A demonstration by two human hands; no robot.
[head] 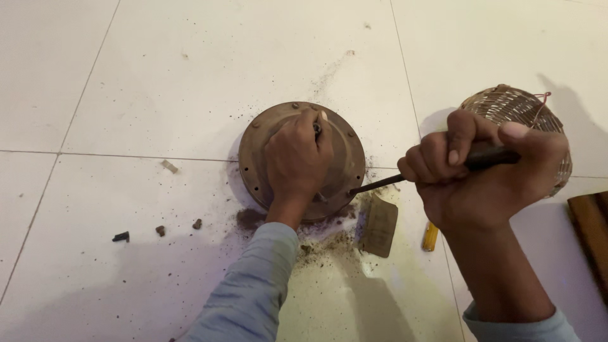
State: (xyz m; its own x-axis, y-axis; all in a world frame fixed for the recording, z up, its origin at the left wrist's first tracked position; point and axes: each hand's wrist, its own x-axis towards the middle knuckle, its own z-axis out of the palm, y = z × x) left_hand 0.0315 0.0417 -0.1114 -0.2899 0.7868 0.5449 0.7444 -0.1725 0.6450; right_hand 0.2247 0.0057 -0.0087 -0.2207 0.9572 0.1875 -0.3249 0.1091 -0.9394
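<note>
White tiled floor carried rusty round metal cover, dirt scattered around. Wicker basket sat behind right hand. Left hand pressed on cover, fingers curled over centre. Right hand clenched around screwdriver, tip at cover's rim.

round rusty metal cover - flat on floor | dark-handled screwdriver - tip at rim

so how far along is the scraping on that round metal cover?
Done: loosened brown grime already lies on the floor tiles beside the round metal cover. In hand: left hand steadies the cover, right hand works the screwdriver tip at its rim. Left: the cover's visible face looks dirty all over.
</note>
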